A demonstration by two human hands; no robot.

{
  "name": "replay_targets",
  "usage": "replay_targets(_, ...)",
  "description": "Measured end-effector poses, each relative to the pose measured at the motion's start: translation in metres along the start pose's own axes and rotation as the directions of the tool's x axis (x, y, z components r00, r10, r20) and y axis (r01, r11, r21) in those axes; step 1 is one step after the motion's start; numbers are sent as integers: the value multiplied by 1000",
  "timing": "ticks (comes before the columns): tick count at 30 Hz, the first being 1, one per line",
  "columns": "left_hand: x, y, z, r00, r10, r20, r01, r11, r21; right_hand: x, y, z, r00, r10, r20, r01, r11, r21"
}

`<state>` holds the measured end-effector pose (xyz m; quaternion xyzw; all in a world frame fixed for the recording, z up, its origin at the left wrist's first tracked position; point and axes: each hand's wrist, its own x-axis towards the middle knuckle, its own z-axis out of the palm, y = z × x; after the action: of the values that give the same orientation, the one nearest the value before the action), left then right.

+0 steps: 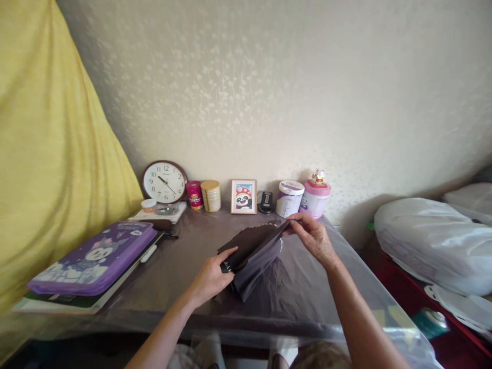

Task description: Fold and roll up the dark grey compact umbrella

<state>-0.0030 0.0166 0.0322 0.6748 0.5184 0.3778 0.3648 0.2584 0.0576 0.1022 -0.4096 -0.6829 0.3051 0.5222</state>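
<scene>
Left hand (214,277) grasping near-left end of dark bag (258,259), over mid-table (159,289). Right hand (313,240) pinching bag's far-right corner. Purple case (96,259) to left. Far edge: clock (164,182) left, picture (243,197) middle, pink tub (315,199) right.

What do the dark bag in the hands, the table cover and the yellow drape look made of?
Dark bag: probably matte paper, given its stiff-looking, crisp folds. Table cover: likely clear, glossy plastic film, from its sheen, wrinkles and see-through front edge. Yellow drape: apparently soft, matte fabric, hanging in loose folds.
</scene>
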Motion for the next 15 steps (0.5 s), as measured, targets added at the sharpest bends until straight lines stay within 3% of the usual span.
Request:
replay_targets(8,-10,21,6,970,184,161,-201,975,97,17,21,18,994,4,-111,4,998,66)
replay_targets(12,-14,23,8,961,178,214,-201,976,90,22,38,25,996,58,-67,-54,997,57)
replay_targets(15,-15,21,9,963,146,224,-168,983,80,24,52,29,997,65,31,-65,998,-20)
